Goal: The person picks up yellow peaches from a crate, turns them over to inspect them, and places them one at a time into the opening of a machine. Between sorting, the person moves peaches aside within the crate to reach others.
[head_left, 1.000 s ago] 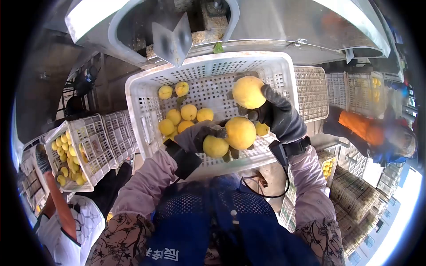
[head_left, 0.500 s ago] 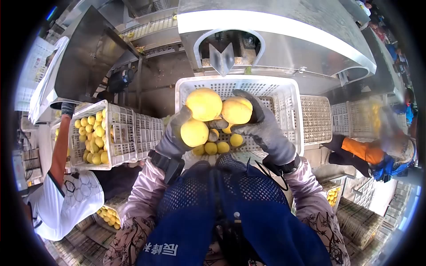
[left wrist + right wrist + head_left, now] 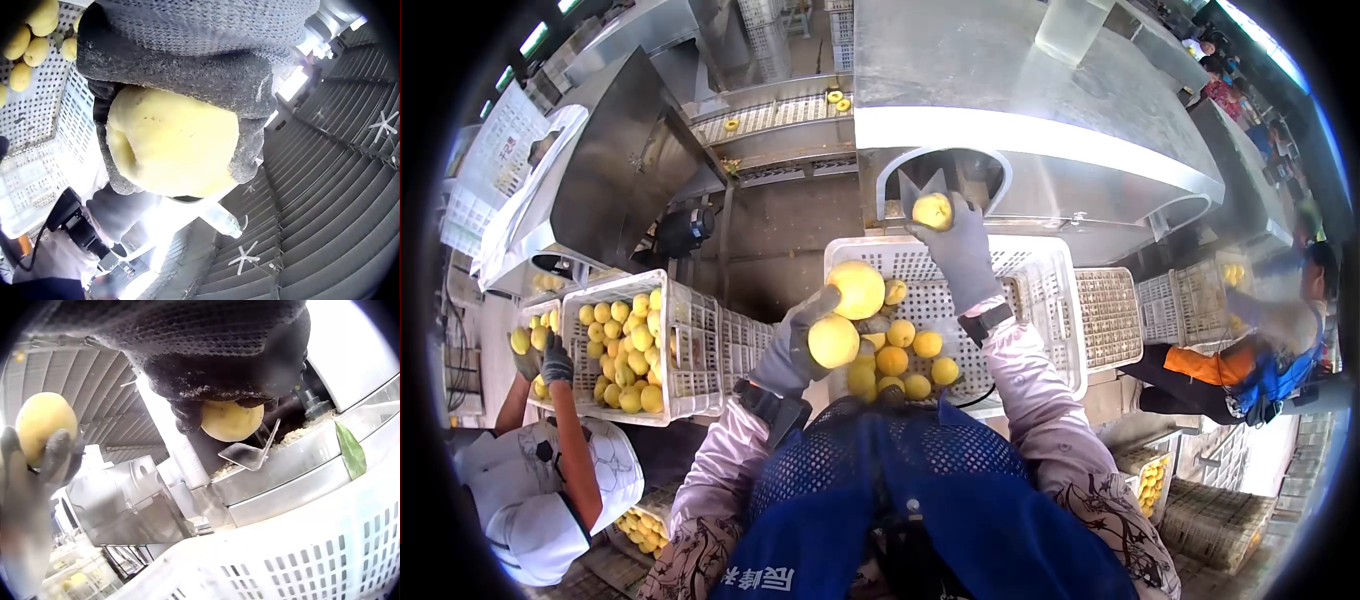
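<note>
Gripping one yellow fruit (image 3: pixel 931 211), the right hand (image 3: pixel 962 250) is now reaching past the crate (image 3: pixel 1061 300), away from the left hand (image 3: pixel 792 348), toward the machine's (image 3: pixel 1050 190) metal wedge (image 3: pixel 242 455). Two fruits (image 3: pixel 857 290) are staying held at the crate's left edge, seemingly in reserve.
</note>
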Demonstrator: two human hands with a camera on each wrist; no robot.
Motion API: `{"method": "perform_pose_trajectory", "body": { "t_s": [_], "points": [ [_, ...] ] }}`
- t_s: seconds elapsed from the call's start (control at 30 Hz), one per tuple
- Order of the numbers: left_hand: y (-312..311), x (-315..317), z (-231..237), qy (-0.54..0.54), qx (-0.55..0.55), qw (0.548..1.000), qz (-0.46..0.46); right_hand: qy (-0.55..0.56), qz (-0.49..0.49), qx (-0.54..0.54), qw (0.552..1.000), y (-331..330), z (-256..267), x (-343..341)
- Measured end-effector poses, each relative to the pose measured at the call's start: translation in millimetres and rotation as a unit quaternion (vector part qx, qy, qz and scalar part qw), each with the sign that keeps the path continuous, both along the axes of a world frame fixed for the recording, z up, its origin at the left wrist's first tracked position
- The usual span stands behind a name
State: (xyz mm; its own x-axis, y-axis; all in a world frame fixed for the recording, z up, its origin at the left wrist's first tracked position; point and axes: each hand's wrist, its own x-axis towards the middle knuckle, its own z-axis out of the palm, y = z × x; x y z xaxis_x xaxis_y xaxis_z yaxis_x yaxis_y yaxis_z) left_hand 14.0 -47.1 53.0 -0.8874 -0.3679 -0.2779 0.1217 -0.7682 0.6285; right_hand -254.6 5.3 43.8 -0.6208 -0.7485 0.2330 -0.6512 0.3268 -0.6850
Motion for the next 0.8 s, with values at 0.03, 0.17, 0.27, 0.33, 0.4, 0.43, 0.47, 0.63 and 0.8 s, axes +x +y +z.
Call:
{"method": "perform_pose_trajectory", "body": {
  "t_s": [0.03,0.17,0.27,0.33,0.4,0.43,0.47,0.63,0.8],
  "points": [
    [3,7,2,-0.025,-0.004,1.0,0.007,-0.002,-0.003,-0.004,1.0,-9,-6,-1],
    [9,35,-16,-0.03,0.034,0.998,0.054,-0.016,-0.059,0.04,0.997,-38,-11,-2],
    [10,53,-38,-0.043,0.085,0.992,0.087,-0.011,-0.073,0.046,0.996,-58,-11,-10],
    [6,57,-41,-0.032,0.12,0.989,0.079,-0.005,-0.073,0.048,0.996,-72,-8,-18],
    [5,54,-36,-0.036,0.105,0.989,0.093,0.045,-0.082,-0.024,0.995,-81,-3,-21],
    [7,48,-29,-0.037,0.092,0.99,0.104,-0.023,-0.068,0.012,0.997,-78,9,-25],
    [7,40,-24,-0.044,0.079,0.989,0.12,-0.052,-0.055,-0.063,0.995,-76,12,-29],
    [-6,12,4,-0.07,-0.032,0.994,0.083,-0.32,0.061,-0.133,0.936,-5,75,8],
    [-13,-16,6,-0.041,-0.073,0.996,0.034,-0.135,0.282,0.032,0.949,35,37,70]
  ]
}}
